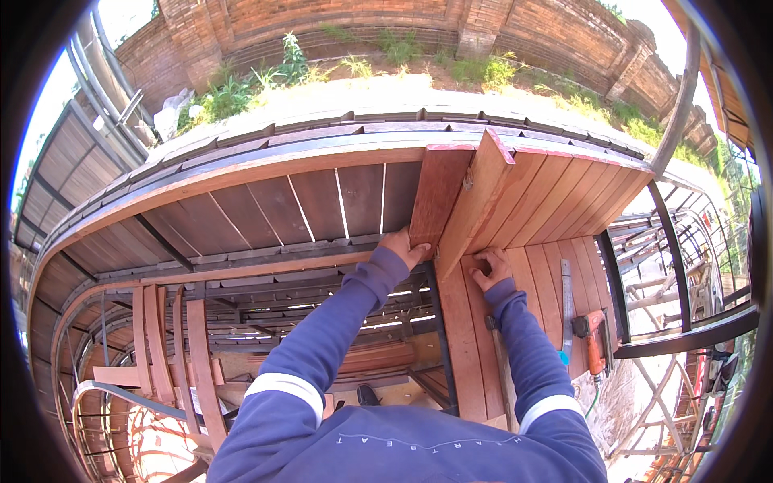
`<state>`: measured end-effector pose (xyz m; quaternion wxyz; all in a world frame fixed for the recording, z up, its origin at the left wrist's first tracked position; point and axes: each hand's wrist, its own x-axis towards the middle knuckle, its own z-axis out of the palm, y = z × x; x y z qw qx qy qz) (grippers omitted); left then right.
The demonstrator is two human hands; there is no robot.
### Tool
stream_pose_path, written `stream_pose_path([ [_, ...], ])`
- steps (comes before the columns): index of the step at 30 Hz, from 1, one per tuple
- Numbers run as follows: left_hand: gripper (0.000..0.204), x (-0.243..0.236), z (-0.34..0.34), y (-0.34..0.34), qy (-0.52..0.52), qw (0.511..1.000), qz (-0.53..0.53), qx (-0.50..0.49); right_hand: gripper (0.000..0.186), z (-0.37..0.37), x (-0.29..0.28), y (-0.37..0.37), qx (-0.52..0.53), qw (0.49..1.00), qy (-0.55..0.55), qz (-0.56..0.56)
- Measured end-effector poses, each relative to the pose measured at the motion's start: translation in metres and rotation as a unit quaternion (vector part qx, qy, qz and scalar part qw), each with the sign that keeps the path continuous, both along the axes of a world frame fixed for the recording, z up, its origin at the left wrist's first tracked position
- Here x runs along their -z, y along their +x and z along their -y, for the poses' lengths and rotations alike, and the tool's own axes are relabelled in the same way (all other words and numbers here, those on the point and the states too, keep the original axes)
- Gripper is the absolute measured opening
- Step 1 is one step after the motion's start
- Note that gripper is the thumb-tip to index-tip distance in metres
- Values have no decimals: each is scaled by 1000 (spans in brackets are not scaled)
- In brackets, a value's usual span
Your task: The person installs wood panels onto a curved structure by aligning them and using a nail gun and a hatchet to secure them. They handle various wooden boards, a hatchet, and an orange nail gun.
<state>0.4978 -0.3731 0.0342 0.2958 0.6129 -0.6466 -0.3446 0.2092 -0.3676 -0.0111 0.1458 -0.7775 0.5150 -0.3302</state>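
My left hand is closed on the lower end of a reddish-brown wooden board, which leans against the slatted side panel. Just right of that board, a second wooden plank stands on edge, jutting out from the panel. My right hand rests by the foot of this plank, over the laid wooden slats. Its fingers are curled, and what they hold, if anything, is too small to make out. To its right, a metal ruler and an orange-and-black nail gun lie on the slats.
Several loose wooden strips lean at the lower left. A dark metal frame edges the slatted surface on the right. A thin hose runs from the nail gun. Beyond the curved rail stand plants and a brick wall.
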Motion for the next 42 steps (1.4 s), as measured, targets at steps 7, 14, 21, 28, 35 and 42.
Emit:
stream_pose_path([
  [7,67,13,5,0,-71,997,-13,-32,27,5,9,-1,-8,999,-2,35],
  [14,50,-23,19,-1,-160,975,-156,3,30,3,9,-5,0,999,17,31],
  [21,37,-25,19,0,-121,983,-135,-4,44,-1,-18,16,26,975,116,187],
  [28,34,-38,18,1,-71,988,-136,-6,40,-16,-103,120,137,990,-2,-31],
  [35,40,-29,23,0,-90,987,-134,-22,29,-37,-87,104,131,986,-81,58],
  [42,39,-34,18,1,-114,991,-70,-28,16,-112,-113,44,153,952,-116,240],
])
